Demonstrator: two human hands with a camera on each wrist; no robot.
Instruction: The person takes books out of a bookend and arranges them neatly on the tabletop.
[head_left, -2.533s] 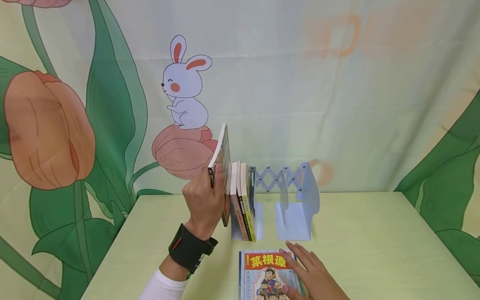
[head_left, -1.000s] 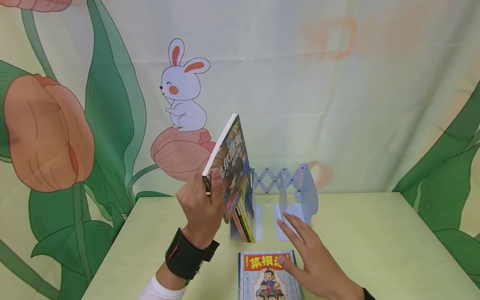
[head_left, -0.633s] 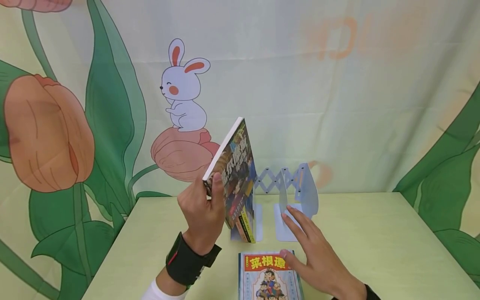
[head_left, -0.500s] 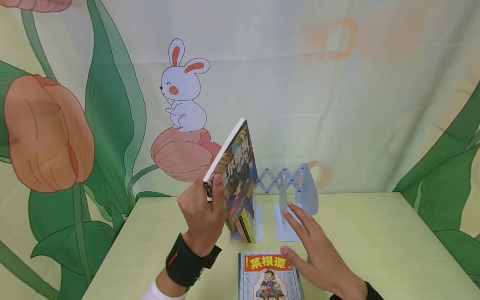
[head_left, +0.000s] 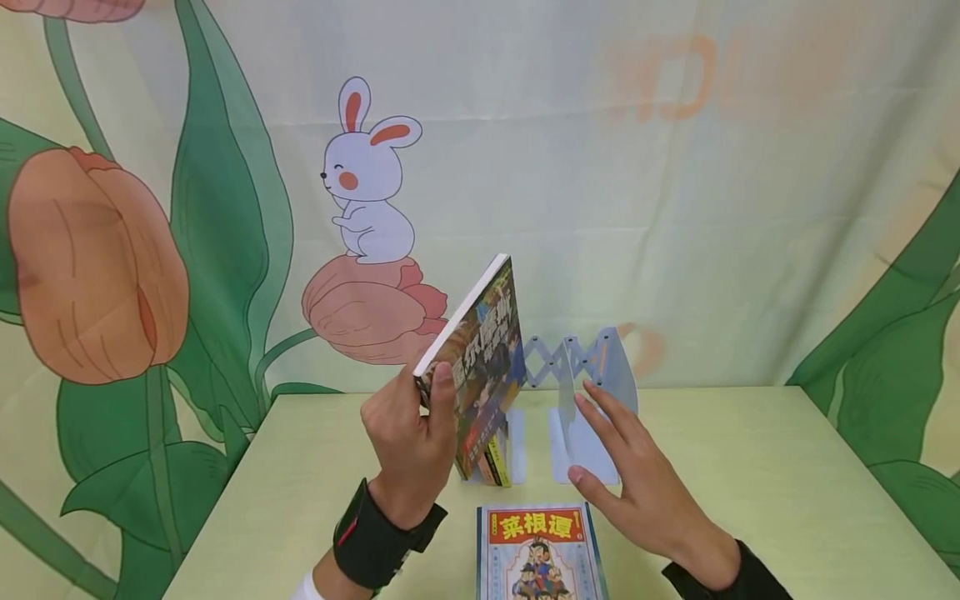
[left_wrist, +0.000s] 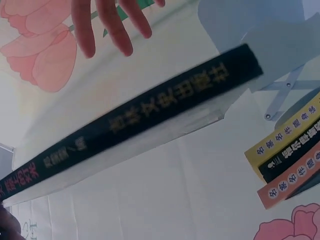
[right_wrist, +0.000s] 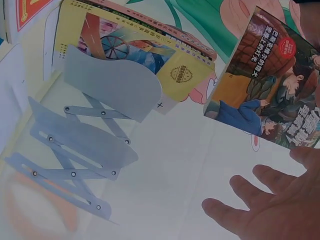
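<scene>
My left hand (head_left: 408, 437) grips a paperback book (head_left: 487, 367) by its lower left corner, thumb on the illustrated cover. The book is held up and tilted, in front of several upright books (head_left: 495, 462) in an expandable metal bookend (head_left: 618, 375). Its dark spine (left_wrist: 150, 110) crosses the left wrist view. My right hand (head_left: 645, 475) is raised beside the bookend with fingers spread, holding nothing. In the right wrist view, a yellow book (right_wrist: 182, 75) stands against the bookend's outer plate (right_wrist: 115, 80). The held book partly hides the standing books in the head view.
A blue comic book (head_left: 540, 554) with a red title band lies flat at the front of the pale green table (head_left: 750, 500). Two sections of the bookend, right of the standing books, hold no books. A printed curtain (head_left: 750, 208) hangs behind the table.
My left hand has swung the book rightward and down, turning its cover toward view. My right hand has risen from over the comic book to beside the bookend.
</scene>
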